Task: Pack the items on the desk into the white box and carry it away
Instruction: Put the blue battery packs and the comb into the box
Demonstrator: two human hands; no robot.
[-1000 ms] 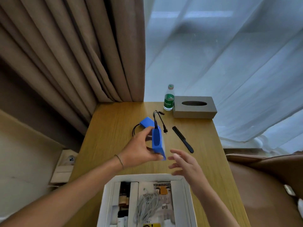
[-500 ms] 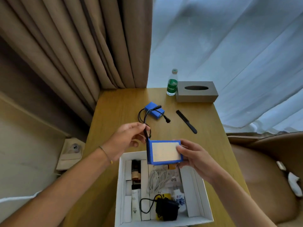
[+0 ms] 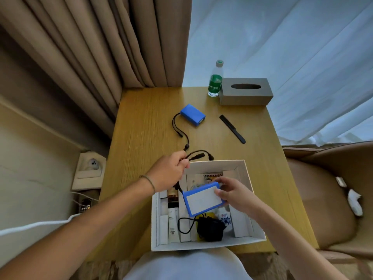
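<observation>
White box (image 3: 203,244) sits at the near edge of the tabletop (image 3: 141,122), already crowded with a black adapter (image 3: 210,229), its cord, upright bottles and cartons. Over its middle, the right hand (image 3: 236,195) pinches one blue battery pack (image 3: 202,199) by its right end, label side up and tilted. The left hand (image 3: 168,172) pinches that pack's black cable (image 3: 196,154) just beyond the far rim, with the plugs hanging outside the box.

Risk 1: the cable drapes over the rim. If the pack is set down first, the plugs may stay outside and snag when the box is lifted.

Risk 2: the pack is held by fingertips at one end only. A slip would likely drop it onto the bottles below.

Risk 3: the box overhangs the near edge slightly; downward pressure could tip it.

Farther out, a second blue battery pack (image 3: 192,115) lies with its leads (image 3: 178,130) trailing toward the left hand; the two cables could tangle. A black comb (image 3: 232,128) lies beside it. A water bottle (image 3: 215,79) and a grey tissue box (image 3: 245,91) stand at the far edge.
</observation>
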